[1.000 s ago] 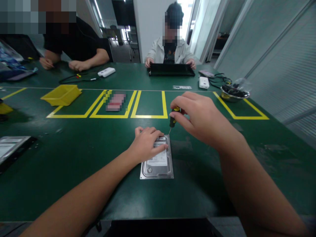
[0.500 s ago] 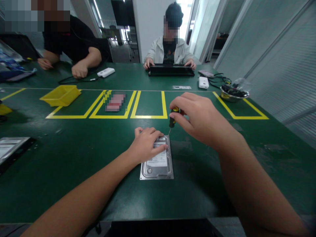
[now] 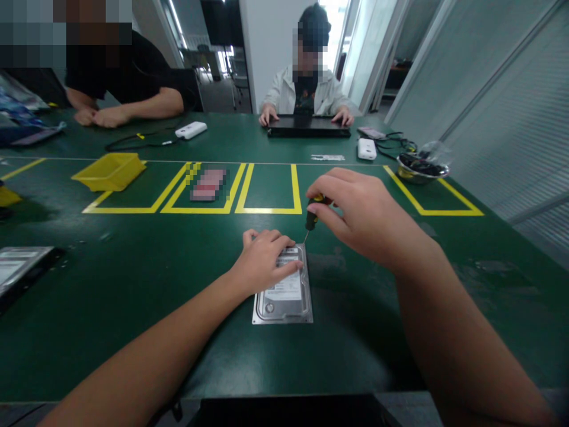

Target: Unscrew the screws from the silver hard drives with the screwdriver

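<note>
The left hand [image 3: 264, 258] is pressing flat on the silver metal hard drive [image 3: 284, 287], near the green table's [image 3: 133, 296] front edge. The right hand [image 3: 360, 216] is pinching a small yellow-and-black screwdriver [image 3: 312, 217] at the drive's far right corner; keeping it upright should help.

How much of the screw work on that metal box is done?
Done: nothing visibly; the lid looks on the hard drive. In hand: the left hand presses it down while the right hand sets a screwdriver at its far corner. Left: I can't tell how many screws remain.

hard drive [image 3: 284, 296]: far part under left hand [image 3: 262, 261] | screwdriver [image 3: 311, 218]: tip too small
</note>
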The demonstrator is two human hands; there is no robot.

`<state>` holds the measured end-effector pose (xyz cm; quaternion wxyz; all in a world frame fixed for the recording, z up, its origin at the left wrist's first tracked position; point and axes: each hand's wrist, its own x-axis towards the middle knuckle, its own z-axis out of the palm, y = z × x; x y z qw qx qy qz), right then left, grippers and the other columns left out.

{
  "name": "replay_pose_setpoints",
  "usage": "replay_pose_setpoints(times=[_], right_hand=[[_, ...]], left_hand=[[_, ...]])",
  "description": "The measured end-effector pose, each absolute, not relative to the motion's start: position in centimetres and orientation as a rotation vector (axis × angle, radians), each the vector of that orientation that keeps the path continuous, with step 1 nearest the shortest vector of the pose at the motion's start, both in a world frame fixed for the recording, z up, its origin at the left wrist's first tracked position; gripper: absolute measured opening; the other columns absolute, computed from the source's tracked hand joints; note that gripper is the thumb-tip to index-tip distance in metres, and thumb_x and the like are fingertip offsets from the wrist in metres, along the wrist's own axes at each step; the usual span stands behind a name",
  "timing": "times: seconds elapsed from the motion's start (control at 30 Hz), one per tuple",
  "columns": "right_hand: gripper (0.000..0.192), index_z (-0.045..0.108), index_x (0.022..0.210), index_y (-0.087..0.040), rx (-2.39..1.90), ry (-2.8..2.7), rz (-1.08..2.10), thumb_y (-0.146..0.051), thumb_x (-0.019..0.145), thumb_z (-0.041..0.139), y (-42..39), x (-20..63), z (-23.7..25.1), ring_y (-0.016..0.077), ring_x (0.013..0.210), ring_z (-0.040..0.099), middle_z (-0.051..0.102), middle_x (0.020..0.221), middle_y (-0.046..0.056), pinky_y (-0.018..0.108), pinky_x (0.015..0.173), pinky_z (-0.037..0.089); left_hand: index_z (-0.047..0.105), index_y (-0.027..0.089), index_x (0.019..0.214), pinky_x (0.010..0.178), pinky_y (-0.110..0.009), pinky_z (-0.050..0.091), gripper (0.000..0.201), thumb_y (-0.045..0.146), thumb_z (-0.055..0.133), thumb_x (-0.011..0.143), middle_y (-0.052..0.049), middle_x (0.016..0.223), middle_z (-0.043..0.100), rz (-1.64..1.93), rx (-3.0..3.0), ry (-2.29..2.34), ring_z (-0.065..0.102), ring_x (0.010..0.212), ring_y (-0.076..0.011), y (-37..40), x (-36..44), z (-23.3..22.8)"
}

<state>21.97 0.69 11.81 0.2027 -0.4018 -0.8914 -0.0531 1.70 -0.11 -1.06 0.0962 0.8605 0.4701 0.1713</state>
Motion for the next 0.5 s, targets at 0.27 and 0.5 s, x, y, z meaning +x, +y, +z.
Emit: replay_pose_setpoints(times=[0.27,0.5], right_hand=[[0.014,0.065,0.095,-0.015,-1.107,-2.499,-0.137,-0.018,0.091,0.051,0.7,21.84,11.96,0.0227,0.092,0.059,0.066,0.097,0.01,0.034,0.081,0.042],[0.017,0.066,0.098,-0.014,-1.134,-2.509,-0.11,-0.019,0.091,0.051,0.52,21.76,12.19,0.0241,0.096,0.061,0.067,0.1,0.012,0.036,0.084,0.045]], left_hand=[[0.064,0.024,0.112,0.091,-0.047,0.026,0.043,0.06,0.055,0.09,-0.006,0.107,0.066,0.515,2.546,1.389,0.056,0.105,-0.0284,-0.08,1.63,-1.06],[0.064,0.024,0.112,0.091,-0.047,0.026,0.044,0.061,0.054,0.09,-0.006,0.106,0.066,0.523,2.54,1.398,0.056,0.104,-0.0282,-0.07,1.66,-0.92]])
